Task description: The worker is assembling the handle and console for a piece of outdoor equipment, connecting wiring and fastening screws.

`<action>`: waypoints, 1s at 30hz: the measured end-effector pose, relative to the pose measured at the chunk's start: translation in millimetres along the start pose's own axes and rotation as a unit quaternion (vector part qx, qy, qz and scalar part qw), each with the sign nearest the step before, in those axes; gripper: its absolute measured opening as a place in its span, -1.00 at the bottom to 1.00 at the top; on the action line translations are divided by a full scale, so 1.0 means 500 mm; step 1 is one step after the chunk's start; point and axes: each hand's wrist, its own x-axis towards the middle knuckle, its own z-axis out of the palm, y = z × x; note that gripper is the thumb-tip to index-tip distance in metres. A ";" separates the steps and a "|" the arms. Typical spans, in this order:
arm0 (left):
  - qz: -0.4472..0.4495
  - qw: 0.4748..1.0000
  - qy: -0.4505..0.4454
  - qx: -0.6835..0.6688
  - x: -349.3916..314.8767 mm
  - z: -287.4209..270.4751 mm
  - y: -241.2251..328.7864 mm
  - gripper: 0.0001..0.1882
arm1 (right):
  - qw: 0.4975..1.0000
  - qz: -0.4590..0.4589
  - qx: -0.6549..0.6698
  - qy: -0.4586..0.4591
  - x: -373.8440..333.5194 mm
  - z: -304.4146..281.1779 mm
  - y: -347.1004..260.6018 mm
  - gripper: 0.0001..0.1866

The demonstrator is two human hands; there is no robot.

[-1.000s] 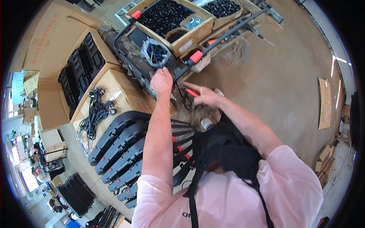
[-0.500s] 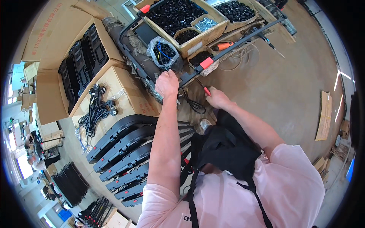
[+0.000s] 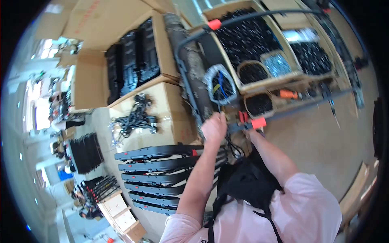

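Observation:
My left hand [image 3: 214, 127] is closed at the near corner of a dark tubular frame [image 3: 279, 116], its fingers around a thin cable [image 3: 219, 107] that runs up toward a clear plastic bag [image 3: 209, 79] of small black parts with blue and yellow wires. To its right, my right hand [image 3: 254, 134] reaches in at the tube beside a red sleeve [image 3: 258, 123], its fingers mostly hidden. Just above it, a red-handled tool [image 3: 243, 116] shows against the tube, its kind unclear. Black cable [image 3: 233, 146] hangs below the frame between my hands.
Beyond the frame, a wooden box [image 3: 247, 38] holds black parts and bagged screws [image 3: 276, 65]. An orange-handled tool [image 3: 288, 94] lies nearby. At left stand an open carton [image 3: 91, 83] of black housings, a closed carton [image 3: 168, 105] with plug cords [image 3: 137, 117], and stacked black curved frames [image 3: 154, 167].
The view has swung, shifting the scene rightward and down. My right hand has come up from below the frame to the tube, closer to my left hand, which stays at the corner.

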 end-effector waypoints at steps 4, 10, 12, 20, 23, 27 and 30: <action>-0.116 0.993 -0.034 -0.003 -0.010 -0.117 -0.123 -0.63 | 0.845 0.420 -0.313 -0.110 -0.152 0.156 0.013 -0.66; -0.044 0.942 0.322 0.084 0.287 -0.366 -0.348 -0.70 | 0.695 0.303 -0.631 -0.162 -0.240 0.188 -0.271 -0.63; -0.134 0.911 0.356 0.159 0.372 -0.432 -0.486 -0.67 | 0.679 0.306 -0.647 -0.162 -0.281 0.210 -0.352 -0.58; -0.221 0.932 0.013 0.286 0.557 -0.464 -0.620 -0.68 | 0.678 0.196 -0.703 -0.089 -0.412 0.321 -0.566 -0.54; -0.156 0.939 0.134 0.276 0.545 -0.478 -0.617 -0.72 | 0.667 0.145 -0.719 -0.131 -0.444 0.412 -0.578 -0.58; -0.135 0.893 0.429 0.023 0.463 -0.589 -0.505 -0.74 | 0.728 0.164 -0.625 -0.232 -0.491 0.601 -0.590 -0.72; -0.138 0.821 0.477 -0.282 0.363 -0.596 -0.411 -0.71 | 0.697 -0.145 -0.634 -0.302 -0.456 0.744 -0.554 -0.83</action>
